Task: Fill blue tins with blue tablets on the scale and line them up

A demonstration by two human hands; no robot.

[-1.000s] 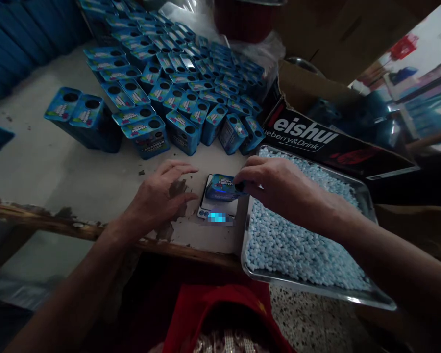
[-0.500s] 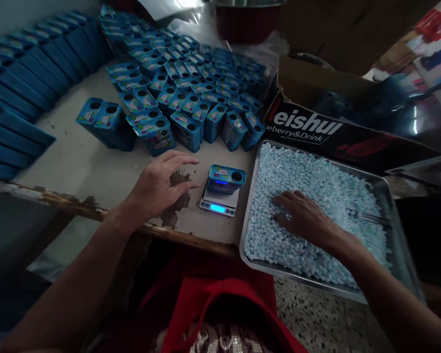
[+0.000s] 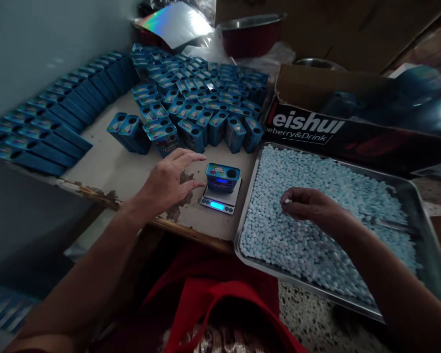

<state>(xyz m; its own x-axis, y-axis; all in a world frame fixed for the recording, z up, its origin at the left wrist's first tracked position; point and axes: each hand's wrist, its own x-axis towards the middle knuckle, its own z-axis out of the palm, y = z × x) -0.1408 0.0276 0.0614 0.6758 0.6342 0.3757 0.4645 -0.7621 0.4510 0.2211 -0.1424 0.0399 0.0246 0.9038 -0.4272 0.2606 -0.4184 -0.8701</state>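
Observation:
A blue candy tin (image 3: 222,177) with a round hole in its top stands on a small digital scale (image 3: 217,205) whose display glows blue. Just left of the tin, my left hand (image 3: 172,179) is open, thumb and fingers spread apart, not touching it. Over the metal tray (image 3: 253,260) full of pale blue and white candies (image 3: 279,171), my right hand (image 3: 305,205) pinches a small white candy (image 3: 287,201) between thumb and fingertips. A metal scoop (image 3: 393,224) lies partly in the candies, right of that hand.
Many blue tins (image 3: 202,98) crowd the table's back, with more in rows (image 3: 69,108) along the left wall. A black cardboard box (image 3: 308,122) stands behind the tray. A dark red bowl (image 3: 250,37) is at the back. The table's front edge (image 3: 191,230) is worn wood.
My right hand has lifted from among the candies and now pinches one. My left hand keeps its open shape beside the tin. The camera view has shifted somewhat.

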